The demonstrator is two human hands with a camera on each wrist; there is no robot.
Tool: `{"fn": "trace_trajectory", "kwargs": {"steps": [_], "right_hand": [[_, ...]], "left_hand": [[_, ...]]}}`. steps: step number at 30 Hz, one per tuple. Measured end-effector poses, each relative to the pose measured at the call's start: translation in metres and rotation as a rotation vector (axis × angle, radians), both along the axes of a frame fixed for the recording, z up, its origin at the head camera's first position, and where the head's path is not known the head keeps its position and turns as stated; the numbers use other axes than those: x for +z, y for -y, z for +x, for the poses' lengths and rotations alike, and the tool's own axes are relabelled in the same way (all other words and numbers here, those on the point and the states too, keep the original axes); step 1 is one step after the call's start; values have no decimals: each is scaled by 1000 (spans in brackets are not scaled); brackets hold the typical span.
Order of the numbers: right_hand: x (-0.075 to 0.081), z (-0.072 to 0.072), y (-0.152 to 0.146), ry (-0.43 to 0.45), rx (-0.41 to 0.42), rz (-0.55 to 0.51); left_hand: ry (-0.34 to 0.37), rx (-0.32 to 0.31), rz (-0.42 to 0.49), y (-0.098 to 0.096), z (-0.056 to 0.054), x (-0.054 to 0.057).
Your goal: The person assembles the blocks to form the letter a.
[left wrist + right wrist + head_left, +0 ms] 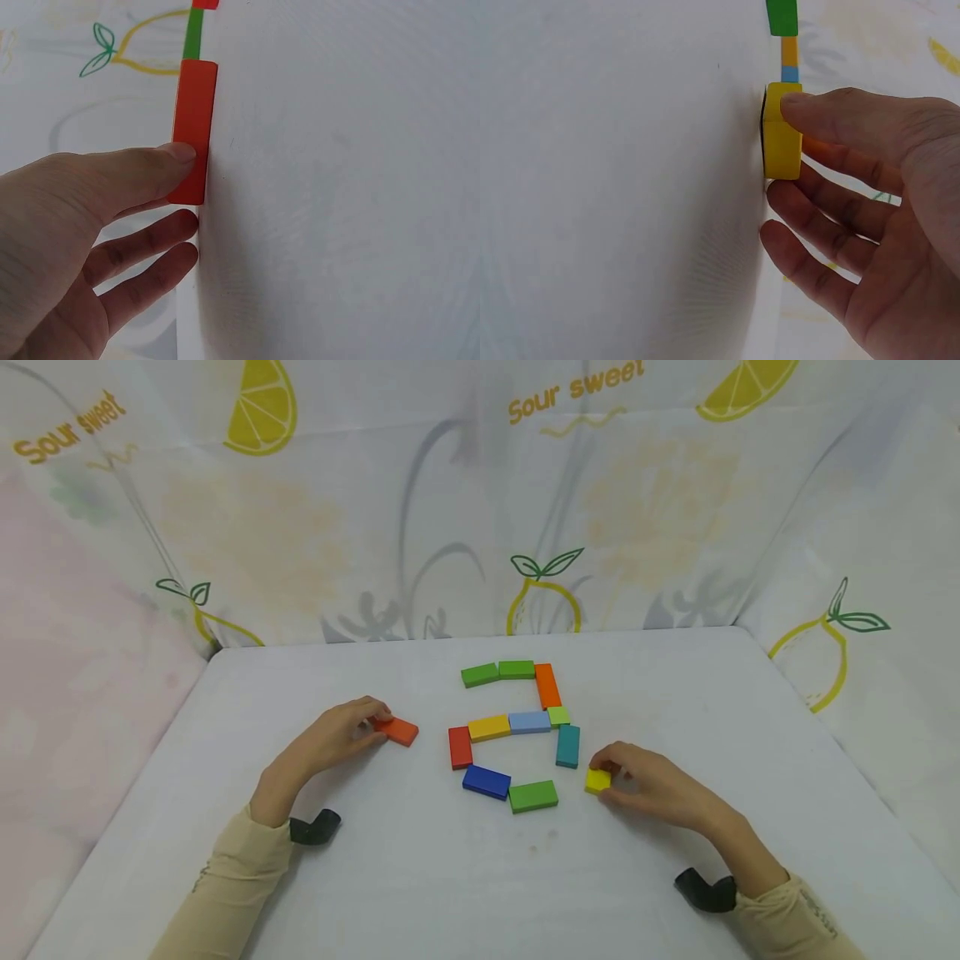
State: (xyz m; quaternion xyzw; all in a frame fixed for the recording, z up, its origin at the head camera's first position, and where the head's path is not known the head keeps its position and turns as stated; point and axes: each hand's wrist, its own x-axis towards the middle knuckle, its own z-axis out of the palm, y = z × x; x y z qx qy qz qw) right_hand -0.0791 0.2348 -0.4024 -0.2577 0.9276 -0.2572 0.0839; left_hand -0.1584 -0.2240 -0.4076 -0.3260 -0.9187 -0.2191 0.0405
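Observation:
My left hand [339, 735] is at the left of the table, its thumb and fingers pinching one end of a flat orange-red block [400, 732]. In the left wrist view the thumb lies on the face of that orange-red block [195, 101], and two lower fingers are spread apart from it. On the right, my right hand [652, 785] pinches a small yellow block [597, 781] close to the tabletop. The right wrist view has the thumb across the upper part of the yellow block [781, 150], with other fingers behind and below it.
Between the hands, flat blocks form an angular figure: green blocks [517, 670] and an orange one [548, 686] at the top, light blue [529, 722] and amber [489, 728] across the middle, red [461, 748], dark blue [487, 782] and teal [567, 747] below. A lemon-print cloth [465, 510] hangs behind.

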Motion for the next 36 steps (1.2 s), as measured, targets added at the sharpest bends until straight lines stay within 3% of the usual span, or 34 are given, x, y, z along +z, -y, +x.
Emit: {"fn": "trace_trajectory", "kwargs": {"steps": [13, 18, 27, 36], "right_hand": [[0, 5, 10, 2, 40, -28], [0, 5, 16, -24, 61, -34], [0, 3, 22, -86, 53, 1], [-1, 2, 26, -102, 51, -6]], "left_hand": [[34, 18, -27, -1, 2, 0], [1, 9, -57, 2, 5, -1], [-9, -4, -37, 6, 18, -2], [17, -11, -30, 7, 39, -1]]}}
